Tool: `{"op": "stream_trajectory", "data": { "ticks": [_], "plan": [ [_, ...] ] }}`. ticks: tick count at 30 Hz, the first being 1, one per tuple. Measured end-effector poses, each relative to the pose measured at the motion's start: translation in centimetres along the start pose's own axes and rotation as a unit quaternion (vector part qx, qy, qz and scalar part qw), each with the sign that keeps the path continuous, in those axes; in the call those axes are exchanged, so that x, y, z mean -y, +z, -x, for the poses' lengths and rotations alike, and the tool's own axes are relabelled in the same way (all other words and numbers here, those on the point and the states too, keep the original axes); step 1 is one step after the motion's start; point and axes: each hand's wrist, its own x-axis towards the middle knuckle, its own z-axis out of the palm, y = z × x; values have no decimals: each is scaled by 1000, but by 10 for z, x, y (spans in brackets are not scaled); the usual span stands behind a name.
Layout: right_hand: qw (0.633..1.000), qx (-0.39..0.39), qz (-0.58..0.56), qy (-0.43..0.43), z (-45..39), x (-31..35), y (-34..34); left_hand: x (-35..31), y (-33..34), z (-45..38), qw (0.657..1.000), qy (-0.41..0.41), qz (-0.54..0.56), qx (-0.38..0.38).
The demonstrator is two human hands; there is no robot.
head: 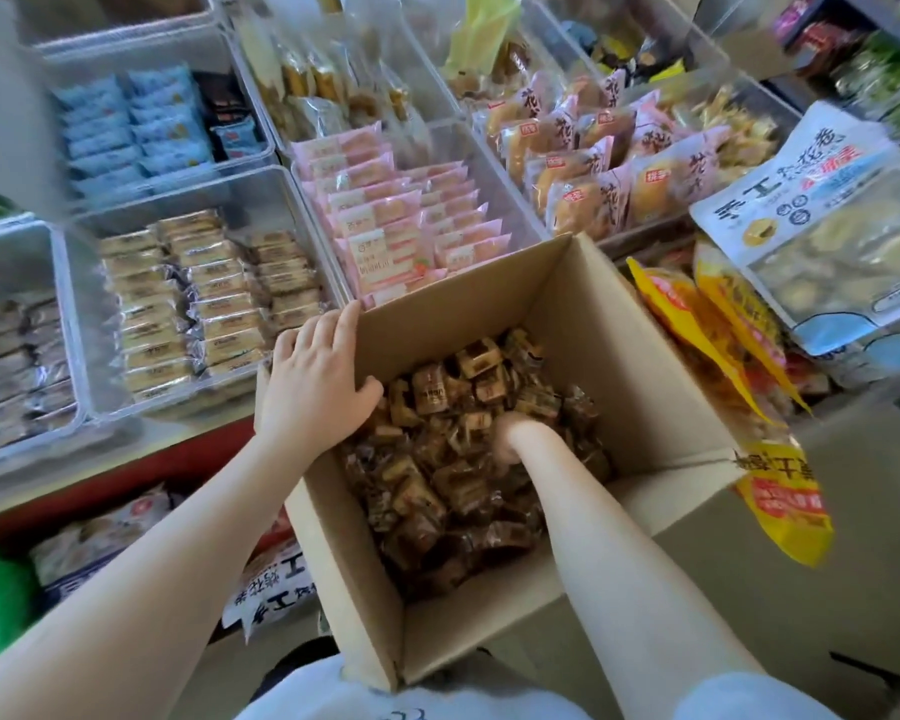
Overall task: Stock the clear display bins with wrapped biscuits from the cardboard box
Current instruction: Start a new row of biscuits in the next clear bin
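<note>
The right hand [510, 439] is pushed down into a heap of small wrapped biscuits [448, 459]. Its fingers are buried under the shiny brown packets, so I cannot tell if they are curled or holding any. The biscuits lie all around that hand and touch it on every side.

The left hand [313, 371] sits on the far left edge of the cardboard box [640, 407]. Its fingers are bent over the rim and its thumb points inside, so it grips the box wall.

The box is brown, smooth and square, with its top flaps open. The biscuits fill its bottom in a crinkly pile.

Just beyond the box stand clear plastic bins [261, 200] with see-through walls. One holds neat rows of flat tan packets [204, 298]. The next holds soft pink packets [401, 226].
</note>
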Motion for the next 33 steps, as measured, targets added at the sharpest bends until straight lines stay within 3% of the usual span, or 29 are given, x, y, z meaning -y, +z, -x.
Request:
{"op": "stream_trajectory", "data": {
  "ticks": [3, 5, 9, 11, 13, 15, 17, 20, 22, 24, 27, 31, 33],
  "plan": [
    [980, -71, -179, -58, 17, -1, -11, 0, -2, 2, 1000, -5, 15, 1],
    [913, -103, -365, -149, 38, 0, -21, 0, -4, 3, 999, -18, 36, 11],
    [710, 35, -645, -280, 85, 21, -27, -3, -20, -5, 989, -54, 107, 90],
    [669, 67, -689, -270, 94, 37, -26, 0, -44, -10, 950, -52, 256, 174],
    [632, 99, -719, -272, 105, 54, -26, 4, -71, -6, 895, 9, 388, 221],
    [584, 166, -747, -271, 124, 77, -29, 10, -89, 4, 900, 71, 379, 205],
    [586, 182, -737, -283, 140, 103, -29, 23, -95, 15, 906, 36, 395, 150],
    [625, 145, -715, -277, 151, 142, -32, 54, -102, 30, 818, -138, 557, 30],
    [633, 94, -708, -300, 157, 172, -33, 83, -106, 40, 776, -218, 591, -33],
    [630, 66, -690, -350, 167, 211, -33, 113, -110, 53, 758, -248, 601, -49],
    [680, -3, -626, -382, 175, 281, -20, 165, -114, 78, 727, -267, 631, -46],
    [729, -86, -584, -347, 178, 374, 1, 267, -112, 110, 732, -295, 607, -91],
    [751, -109, -571, -311, 173, 418, 11, 334, -108, 131, 775, -326, 515, -168]
  ]
}}
